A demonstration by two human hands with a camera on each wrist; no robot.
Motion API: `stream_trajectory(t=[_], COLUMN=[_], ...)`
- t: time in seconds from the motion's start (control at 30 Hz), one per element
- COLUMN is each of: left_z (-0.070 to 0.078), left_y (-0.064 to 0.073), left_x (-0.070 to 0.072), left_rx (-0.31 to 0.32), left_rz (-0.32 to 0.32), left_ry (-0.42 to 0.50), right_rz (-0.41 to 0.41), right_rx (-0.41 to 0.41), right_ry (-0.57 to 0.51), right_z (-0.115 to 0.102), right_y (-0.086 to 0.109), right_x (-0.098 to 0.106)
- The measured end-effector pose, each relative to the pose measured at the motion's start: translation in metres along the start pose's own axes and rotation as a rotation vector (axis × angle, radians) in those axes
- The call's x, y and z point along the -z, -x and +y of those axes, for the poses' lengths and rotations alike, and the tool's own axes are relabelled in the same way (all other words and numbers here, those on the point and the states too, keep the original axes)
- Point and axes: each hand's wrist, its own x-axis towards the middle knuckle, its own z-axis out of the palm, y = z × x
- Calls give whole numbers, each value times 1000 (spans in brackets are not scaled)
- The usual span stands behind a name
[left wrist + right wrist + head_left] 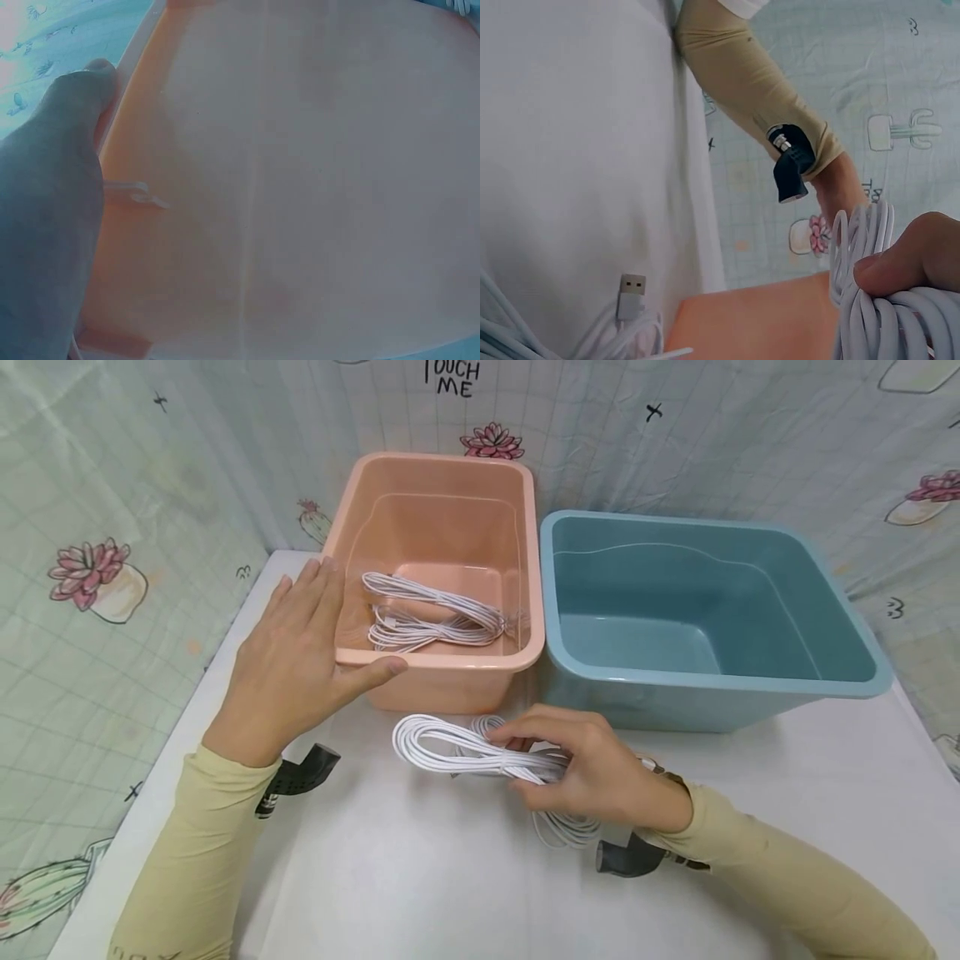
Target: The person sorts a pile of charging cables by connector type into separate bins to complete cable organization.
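My left hand (288, 652) rests with straight fingers on the front left corner of the orange bin (450, 662); the thumb lies along its front rim. Inside that bin lie coiled white cables (401, 635). My right hand (592, 768) pinches a coiled white cable (431, 761) between thumb and fingers, in front of the bins. In the right wrist view the thumb presses across the held cable's strands (861, 232). More coiled white cable (576, 833) lies on the table under the right hand, and a USB plug (632, 289) stands out from it in the right wrist view.
A blue-green bin (720, 682) stands right of the orange one, close beside it. Behind both hangs a patterned cloth (592, 435), which also covers the left side. The white table (420, 877) extends toward me. Dark wrist cameras (633, 857) sit under both wrists.
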Motion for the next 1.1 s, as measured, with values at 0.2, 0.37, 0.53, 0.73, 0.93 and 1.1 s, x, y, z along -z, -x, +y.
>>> stream_trajectory(t=[0.2,0.37,0.53,0.73,0.93,1.1], left_z=[-1,-2,-1,0,-1,-3], left_y=[1,1,1,-1,-2,-2], left_x=[0,0,0,0,-1,-1], left_rx=[-3,-1,-1,-6,-32,-38], left_rz=[3,5,3,-4,27,56], left_ry=[1,-2,1,-7,-35,-47], right_rz=[7,34,76,104,103,90], right_rx=[1,38,77,101,116,132], right_ry=[2,-10,-15,-32,-89,-168], right_z=[-5,-10,-15,-21,-27,-33], right_y=[-4,-9,-15,-19,-25,-31], right_x=[5,9,16,23,28,33])
